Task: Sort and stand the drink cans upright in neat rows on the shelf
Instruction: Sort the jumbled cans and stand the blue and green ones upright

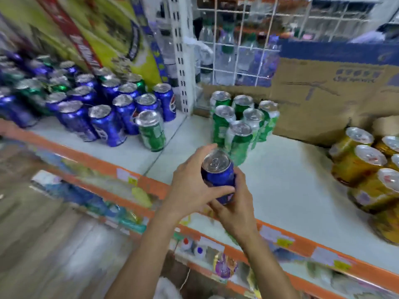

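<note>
Both my hands hold one blue can (218, 173) upright just above the front of the white shelf (287, 180). My left hand (190, 186) wraps its side, thumb across the front. My right hand (235, 203) grips it from below and behind. Straight behind the held can stands a cluster of green cans (239, 119). On the left shelf section, blue cans (108, 117) stand in rows, with one green can (151, 130) at their front right. Gold cans (364, 167) crowd the right edge.
A cardboard box (332, 98) fills the back right of the shelf. A white wire grid (244, 46) with water bottles behind it closes the back. A perforated upright post (181, 61) divides the two sections. The orange shelf edge (302, 242) carries price tags.
</note>
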Motion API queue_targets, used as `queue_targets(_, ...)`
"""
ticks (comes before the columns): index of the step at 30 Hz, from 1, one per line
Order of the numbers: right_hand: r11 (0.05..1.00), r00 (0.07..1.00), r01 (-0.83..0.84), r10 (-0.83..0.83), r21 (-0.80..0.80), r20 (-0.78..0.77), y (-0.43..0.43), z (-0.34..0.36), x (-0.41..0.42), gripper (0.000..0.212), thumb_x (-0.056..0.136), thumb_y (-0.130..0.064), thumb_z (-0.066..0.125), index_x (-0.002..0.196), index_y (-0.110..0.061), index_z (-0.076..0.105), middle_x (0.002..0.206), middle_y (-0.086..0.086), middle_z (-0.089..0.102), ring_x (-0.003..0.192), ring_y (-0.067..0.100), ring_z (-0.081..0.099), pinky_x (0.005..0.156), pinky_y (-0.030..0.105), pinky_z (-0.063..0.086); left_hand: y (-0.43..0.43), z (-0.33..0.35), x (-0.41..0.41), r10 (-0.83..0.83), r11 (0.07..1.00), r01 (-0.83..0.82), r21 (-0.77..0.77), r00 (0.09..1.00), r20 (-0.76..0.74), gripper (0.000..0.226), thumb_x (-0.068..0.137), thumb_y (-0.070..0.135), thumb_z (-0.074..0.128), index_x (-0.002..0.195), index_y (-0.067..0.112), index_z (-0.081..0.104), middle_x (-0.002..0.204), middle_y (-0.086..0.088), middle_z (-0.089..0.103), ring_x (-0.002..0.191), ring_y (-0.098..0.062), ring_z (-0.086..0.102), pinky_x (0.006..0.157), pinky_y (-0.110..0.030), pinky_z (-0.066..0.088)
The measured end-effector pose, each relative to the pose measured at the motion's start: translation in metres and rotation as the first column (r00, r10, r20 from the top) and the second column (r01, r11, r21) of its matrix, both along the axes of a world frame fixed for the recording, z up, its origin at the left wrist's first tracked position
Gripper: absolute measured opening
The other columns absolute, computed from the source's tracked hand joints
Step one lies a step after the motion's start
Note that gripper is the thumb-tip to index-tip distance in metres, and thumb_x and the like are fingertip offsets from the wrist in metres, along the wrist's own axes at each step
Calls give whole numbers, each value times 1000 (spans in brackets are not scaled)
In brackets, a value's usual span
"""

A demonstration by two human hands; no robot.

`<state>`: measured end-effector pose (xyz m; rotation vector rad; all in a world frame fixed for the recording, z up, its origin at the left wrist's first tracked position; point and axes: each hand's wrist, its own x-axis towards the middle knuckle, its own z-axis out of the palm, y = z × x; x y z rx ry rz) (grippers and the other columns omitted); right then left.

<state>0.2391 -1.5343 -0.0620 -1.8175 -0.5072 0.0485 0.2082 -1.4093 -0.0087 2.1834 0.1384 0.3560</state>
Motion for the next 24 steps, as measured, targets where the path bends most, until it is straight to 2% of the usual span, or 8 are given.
queue_targets(3, 998, 998, -53, 51, 27, 45, 63, 8, -2, 68, 71, -8, 77, 117, -43, 41, 118, -8, 60, 104, 2, 60, 86, 15, 47, 59, -1, -15, 64, 994, -63, -88, 998, 13, 90, 58, 42, 87, 134, 38, 37, 126, 20, 55, 113, 4, 52, 95, -12, 40)
queue_targets(6, 992, 996, -86, 85, 92, 17, 126, 10, -10, 71, 71, -1, 76, 120, -41, 44, 119, -7, 61, 105, 0, 60, 88, 17, 49, 121, -6, -28, 97, 964, -86, -252, 995, 33, 95, 59, 45, 81, 140, 33, 34, 128, 18, 56, 117, 0, 54, 97, -26, 46)
queue_targets(10, 985, 992, -125, 123, 120, 25, 215, 13, -25, 70, 67, -6, 72, 125, -29, 43, 121, -1, 61, 106, -3, 59, 86, 9, 44, 201, -11, -49, 164, 928, -145, -343, 986, 28, 74, 59, 39, 82, 122, 42, 43, 118, 31, 57, 111, 4, 56, 88, -16, 46)
queue_targets(15, 965, 966, -259, 259, 51, -7, 321, 22, -35, 76, 68, -15, 72, 134, -30, 38, 129, -11, 54, 116, -3, 52, 93, 15, 43, 301, -16, -66, 330, 847, -276, -454, 943, 43, 78, 54, 27, 86, 123, 29, 51, 113, 11, 66, 105, -11, 64, 87, -31, 53)
queue_targets(17, 959, 959, -270, 276, -82, 68, 356, 24, -32, 78, 73, -12, 74, 141, -19, 35, 137, -6, 45, 126, 5, 43, 101, 10, 32, 336, -15, -68, 424, 819, -351, -453, 903, 67, 80, 54, 24, 87, 125, 19, 50, 112, 8, 66, 103, -9, 64, 87, -30, 54)
queue_targets(20, 953, 941, -218, 263, -212, 212, 391, 29, -24, 65, 79, -14, 68, 138, -11, 41, 138, 3, 43, 125, 0, 31, 100, -2, 12, 383, -12, -64, 608, 755, -540, -371, 789, 90, 68, 62, 12, 87, 114, 34, 48, 103, 24, 61, 91, 7, 61, 82, -19, 50)
queue_targets(22, 966, 920, -142, 209, -215, 330, 400, 32, -17, 53, 79, -18, 62, 130, -11, 51, 132, 5, 50, 123, 6, 36, 102, 1, 16, 410, -12, -56, 694, 705, -648, -290, 714, 90, 64, 68, 11, 84, 114, 33, 46, 104, 21, 59, 94, -1, 58, 82, -22, 45)
queue_targets(24, 979, 903, -80, 151, -188, 403, 402, 37, -9, 45, 77, -16, 60, 122, -12, 58, 124, 3, 56, 119, 10, 44, 103, 7, 25, 433, -15, -46, 742, 653, -717, -244, 670, 19, 68, 71, 16, 82, 126, 20, 43, 116, 5, 59, 104, -14, 55, 84, -26, 42)
